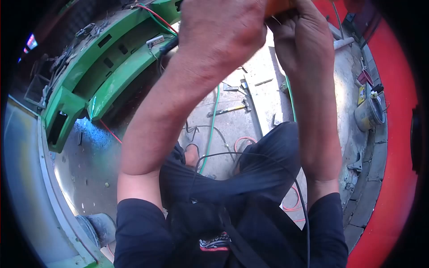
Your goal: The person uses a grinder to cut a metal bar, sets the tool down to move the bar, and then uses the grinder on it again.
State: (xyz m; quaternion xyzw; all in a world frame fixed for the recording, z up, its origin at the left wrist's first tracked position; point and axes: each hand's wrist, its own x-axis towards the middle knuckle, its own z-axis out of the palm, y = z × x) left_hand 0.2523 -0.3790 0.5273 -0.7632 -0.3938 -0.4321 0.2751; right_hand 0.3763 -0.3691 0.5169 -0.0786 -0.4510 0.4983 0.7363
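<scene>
Both my arms reach up to the top edge of the view, where my hands are partly cut off. My left hand (228, 27) is closed, its back towards me; what its fingers hold is out of sight. Close to its right, my right hand (297, 33) has its fingers bent round an orange-brown object (279, 6), of which only a small piece shows between the hands. Below them on the floor lie a hammer (229, 109) with a yellow and black handle and a long flat light-coloured board (268, 89).
A green metal frame (73, 105) curves along the left, with a power socket (155, 41) on it. Green hose (213, 116) and black cable (250, 154) run past my legs. At right are a bucket (370, 115), a brick edge (374, 167) and a red surface (397, 111).
</scene>
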